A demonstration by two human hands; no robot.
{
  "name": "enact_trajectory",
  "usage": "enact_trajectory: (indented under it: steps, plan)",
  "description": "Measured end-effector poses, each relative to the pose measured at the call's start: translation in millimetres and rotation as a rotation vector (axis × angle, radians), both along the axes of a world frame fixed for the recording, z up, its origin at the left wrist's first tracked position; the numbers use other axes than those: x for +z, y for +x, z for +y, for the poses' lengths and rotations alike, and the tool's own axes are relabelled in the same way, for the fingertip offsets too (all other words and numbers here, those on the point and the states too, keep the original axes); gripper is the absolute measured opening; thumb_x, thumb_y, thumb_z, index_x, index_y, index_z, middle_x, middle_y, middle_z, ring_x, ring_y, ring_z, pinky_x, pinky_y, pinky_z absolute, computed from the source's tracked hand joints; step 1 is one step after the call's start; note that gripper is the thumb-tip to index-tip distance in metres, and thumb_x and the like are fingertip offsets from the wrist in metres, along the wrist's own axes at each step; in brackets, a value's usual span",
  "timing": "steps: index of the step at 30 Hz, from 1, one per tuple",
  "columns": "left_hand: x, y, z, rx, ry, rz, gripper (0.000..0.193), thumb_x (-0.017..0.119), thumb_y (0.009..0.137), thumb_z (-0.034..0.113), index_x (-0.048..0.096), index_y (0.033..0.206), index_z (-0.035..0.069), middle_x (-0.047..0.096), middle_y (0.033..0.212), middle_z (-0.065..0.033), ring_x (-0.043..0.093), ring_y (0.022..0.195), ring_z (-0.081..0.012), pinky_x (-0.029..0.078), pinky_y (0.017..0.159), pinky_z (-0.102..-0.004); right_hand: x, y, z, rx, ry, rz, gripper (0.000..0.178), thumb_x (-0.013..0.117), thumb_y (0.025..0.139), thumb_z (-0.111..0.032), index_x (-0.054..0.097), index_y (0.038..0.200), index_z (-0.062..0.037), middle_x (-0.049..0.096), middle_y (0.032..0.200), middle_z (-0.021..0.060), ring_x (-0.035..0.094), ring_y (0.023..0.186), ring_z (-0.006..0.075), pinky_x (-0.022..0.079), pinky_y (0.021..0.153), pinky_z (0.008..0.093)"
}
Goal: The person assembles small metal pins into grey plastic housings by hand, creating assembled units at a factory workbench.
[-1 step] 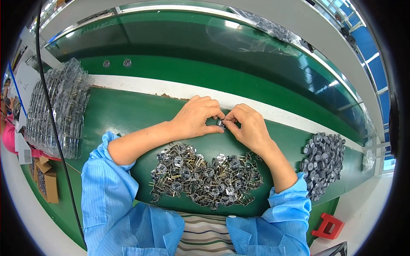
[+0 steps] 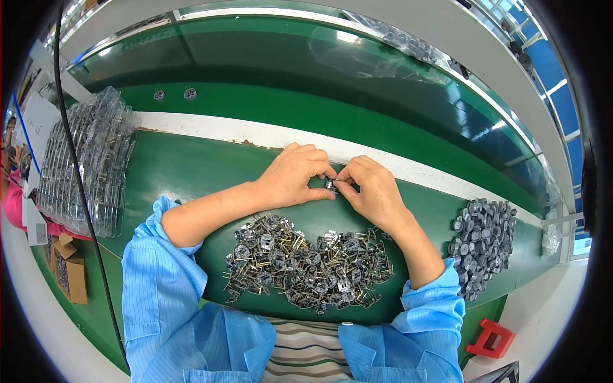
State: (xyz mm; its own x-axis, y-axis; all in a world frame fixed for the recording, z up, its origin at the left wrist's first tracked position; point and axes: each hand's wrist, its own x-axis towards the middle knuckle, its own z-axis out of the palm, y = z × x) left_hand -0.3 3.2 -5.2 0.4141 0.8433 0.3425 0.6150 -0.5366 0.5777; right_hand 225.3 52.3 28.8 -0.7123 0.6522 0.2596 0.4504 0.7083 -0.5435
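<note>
Between the fingertips of both hands is a small dark electrical part with shiny metal bits (image 2: 331,186), held just above the green worktop. My left hand (image 2: 296,175) pinches it from the left with thumb and fingers. From the right, my right hand (image 2: 368,186) grips it between thumb and forefinger. Fingers partly cover the part, so its exact shape is hidden. Closer to my body lies a heap of similar black parts with brass pins (image 2: 310,265). A pile of dark grey plastic caps or housings (image 2: 482,246) sits to the right.
Clear plastic trays (image 2: 89,163) stand stacked at the left, behind a hanging black cable (image 2: 80,166). A white ledge (image 2: 211,127) separates the worktop from a green belt (image 2: 255,99), where two small parts (image 2: 190,94) lie. A red stool (image 2: 491,339) is at lower right; cardboard boxes (image 2: 78,281), lower left.
The small part between my fingertips has turned slightly and shows more shiny metal. Both hands stay in nearly the same place.
</note>
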Motion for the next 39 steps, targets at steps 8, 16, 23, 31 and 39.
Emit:
enact_trajectory:
  steps: [8,16,23,31,39]
  plan:
    - [1.0,2.6,0.2,0.012,-0.013,-0.046,0.033,0.093,0.081,0.028,0.075,0.103,0.011,0.066,0.093,-0.0002,0.064,0.092,-0.0182,0.045,0.084,-0.0359,16.3,11.3,5.5,-0.118,-0.267,-0.044,0.025,0.085,0.084,-0.013,0.069,0.099,-0.0024,0.071,0.083,0.0130,0.072,0.078,0.0299,0.056,0.070,0.0428]
    - [7.5,-68.7,48.9,0.300,0.021,-0.277,0.029,0.091,0.080,0.018,0.079,0.103,0.005,0.067,0.091,-0.0054,0.065,0.082,-0.0160,0.055,0.076,-0.0316,56.4,62.2,7.9,0.444,-0.352,-0.487,0.035,0.091,0.079,-0.017,0.068,0.102,-0.0014,0.071,0.086,0.0094,0.072,0.082,0.0270,0.057,0.075,0.0391]
    - [-13.2,-138.8,67.0,0.659,-0.092,-0.038,0.030,0.090,0.082,0.022,0.079,0.105,0.006,0.065,0.092,-0.0037,0.063,0.083,-0.0173,0.054,0.077,-0.0325,50.1,42.9,22.6,0.392,-0.659,-0.532,0.014,0.083,0.088,-0.011,0.074,0.093,-0.0010,0.078,0.084,0.0123,0.076,0.079,0.0265,0.058,0.070,0.0385]
    - [38.6,-91.6,42.1,0.053,-0.088,-0.092,0.044,0.087,0.084,0.017,0.071,0.125,0.012,0.061,0.112,-0.0083,0.060,0.112,-0.0285,0.051,0.098,-0.0403,18.5,23.7,16.5,0.120,-0.243,-0.010,0.012,0.084,0.087,-0.009,0.074,0.088,-0.0026,0.071,0.076,0.0074,0.066,0.067,0.0185,0.053,0.063,0.0351]
    - [19.9,-43.6,21.0,-0.260,-0.303,-0.056,0.037,0.091,0.078,0.014,0.075,0.111,0.010,0.065,0.111,-0.0056,0.062,0.112,-0.0276,0.050,0.100,-0.0412,14.8,21.0,16.5,0.095,-0.096,-0.075,0.013,0.084,0.087,-0.012,0.075,0.085,-0.0032,0.071,0.077,0.0089,0.068,0.068,0.0239,0.054,0.063,0.0359]
